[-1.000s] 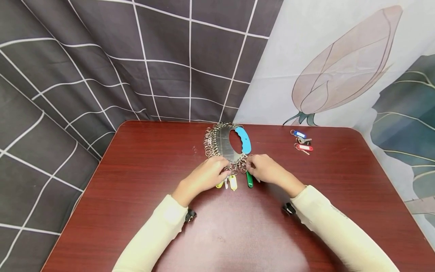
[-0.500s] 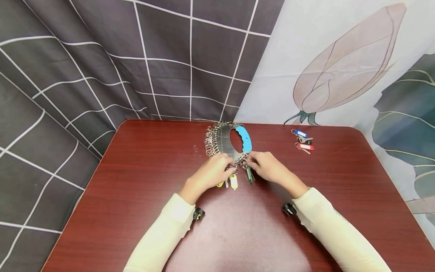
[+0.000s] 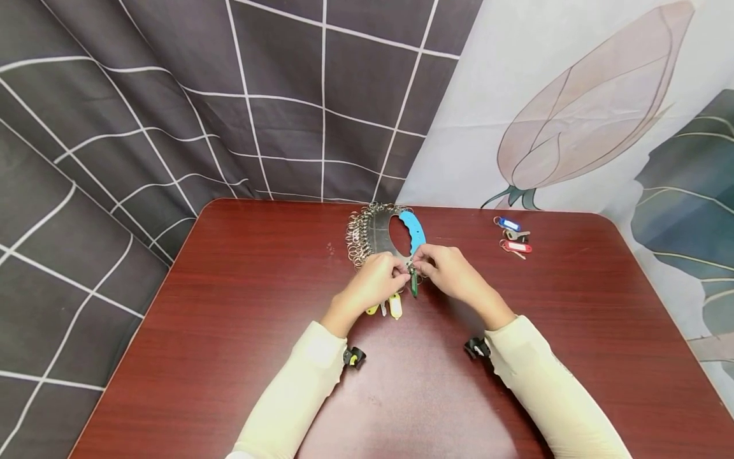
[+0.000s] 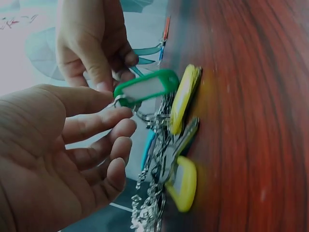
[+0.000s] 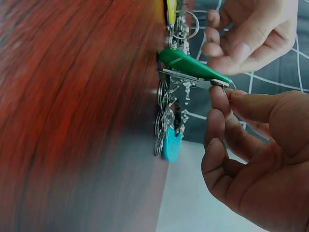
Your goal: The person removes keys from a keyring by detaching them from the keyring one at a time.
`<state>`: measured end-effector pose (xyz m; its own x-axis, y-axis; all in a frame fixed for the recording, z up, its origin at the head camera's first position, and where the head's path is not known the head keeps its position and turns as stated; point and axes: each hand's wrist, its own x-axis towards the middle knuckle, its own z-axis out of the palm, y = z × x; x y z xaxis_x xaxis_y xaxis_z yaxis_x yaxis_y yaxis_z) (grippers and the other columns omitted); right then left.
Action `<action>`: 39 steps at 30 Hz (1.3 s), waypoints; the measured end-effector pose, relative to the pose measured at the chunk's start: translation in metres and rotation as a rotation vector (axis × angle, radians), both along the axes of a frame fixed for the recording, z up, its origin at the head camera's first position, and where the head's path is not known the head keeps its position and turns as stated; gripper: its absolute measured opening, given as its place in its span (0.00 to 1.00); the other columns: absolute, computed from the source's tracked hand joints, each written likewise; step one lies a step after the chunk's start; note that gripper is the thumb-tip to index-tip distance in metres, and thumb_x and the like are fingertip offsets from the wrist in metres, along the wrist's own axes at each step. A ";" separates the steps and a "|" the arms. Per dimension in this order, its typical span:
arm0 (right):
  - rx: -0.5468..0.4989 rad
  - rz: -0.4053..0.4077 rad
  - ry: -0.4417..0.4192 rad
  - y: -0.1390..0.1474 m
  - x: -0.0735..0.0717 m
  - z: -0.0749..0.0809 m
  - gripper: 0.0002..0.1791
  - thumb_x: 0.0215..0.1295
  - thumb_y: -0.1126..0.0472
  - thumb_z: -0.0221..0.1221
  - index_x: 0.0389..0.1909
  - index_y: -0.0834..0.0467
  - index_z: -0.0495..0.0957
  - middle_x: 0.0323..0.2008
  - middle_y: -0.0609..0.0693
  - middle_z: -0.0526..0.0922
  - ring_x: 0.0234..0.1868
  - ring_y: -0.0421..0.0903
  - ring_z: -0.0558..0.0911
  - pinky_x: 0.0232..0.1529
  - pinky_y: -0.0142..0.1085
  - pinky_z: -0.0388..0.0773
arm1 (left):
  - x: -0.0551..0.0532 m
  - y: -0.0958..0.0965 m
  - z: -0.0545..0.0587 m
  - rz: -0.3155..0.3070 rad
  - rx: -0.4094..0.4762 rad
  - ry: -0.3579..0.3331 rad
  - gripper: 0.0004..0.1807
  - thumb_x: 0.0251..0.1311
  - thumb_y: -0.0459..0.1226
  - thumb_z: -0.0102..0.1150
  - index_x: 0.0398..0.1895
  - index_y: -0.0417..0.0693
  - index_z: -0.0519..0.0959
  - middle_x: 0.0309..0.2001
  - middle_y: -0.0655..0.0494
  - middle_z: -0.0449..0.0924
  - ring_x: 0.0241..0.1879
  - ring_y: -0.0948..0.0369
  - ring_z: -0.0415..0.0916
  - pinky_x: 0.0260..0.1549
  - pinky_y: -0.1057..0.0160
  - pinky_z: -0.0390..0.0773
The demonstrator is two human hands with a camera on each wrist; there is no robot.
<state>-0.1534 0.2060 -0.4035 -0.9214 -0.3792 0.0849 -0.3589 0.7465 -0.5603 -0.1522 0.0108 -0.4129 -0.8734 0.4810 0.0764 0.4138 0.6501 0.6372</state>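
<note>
A curved metal key holder with a blue handle lies toward the back of the table, its outer edge lined with small rings. At its near end, my right hand pinches the key ring of a green key tag between thumb and index finger. My left hand meets it from the other side, thumb and index finger pinching at the same ring end. A key hangs beside the green tag. Below the left hand lie two yellow key tags and a key.
Toward the back right of the reddish table lie a blue key tag, a red key tag and loose keys. Dark checked cloth and a pale printed cloth hang behind the table's back edge.
The green tag has been lifted and shifted left toward the holder's near end. My left hand has moved right and away from me, so both hands now meet at its ring.
</note>
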 end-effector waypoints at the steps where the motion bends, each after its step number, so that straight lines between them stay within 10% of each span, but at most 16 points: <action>1: -0.008 -0.003 0.002 -0.001 -0.001 0.000 0.05 0.73 0.63 0.61 0.35 0.54 0.82 0.26 0.45 0.81 0.27 0.42 0.75 0.34 0.36 0.73 | -0.001 0.001 0.000 0.008 0.018 0.000 0.06 0.65 0.37 0.66 0.31 0.47 0.87 0.31 0.57 0.83 0.34 0.64 0.78 0.40 0.67 0.77; 28: -0.068 -0.080 0.022 -0.013 -0.002 -0.004 0.04 0.70 0.62 0.65 0.34 0.55 0.85 0.25 0.45 0.85 0.25 0.40 0.76 0.32 0.35 0.73 | -0.003 0.006 -0.009 0.238 0.199 -0.107 0.04 0.51 0.33 0.66 0.23 0.48 0.87 0.22 0.60 0.83 0.26 0.67 0.75 0.32 0.68 0.77; 39: -0.041 -0.101 0.047 -0.012 -0.001 -0.003 0.04 0.68 0.63 0.65 0.33 0.57 0.85 0.24 0.46 0.83 0.25 0.40 0.76 0.31 0.34 0.74 | -0.004 0.003 -0.010 0.083 0.134 0.004 0.06 0.49 0.32 0.69 0.20 0.50 0.82 0.19 0.61 0.81 0.21 0.70 0.73 0.41 0.64 0.73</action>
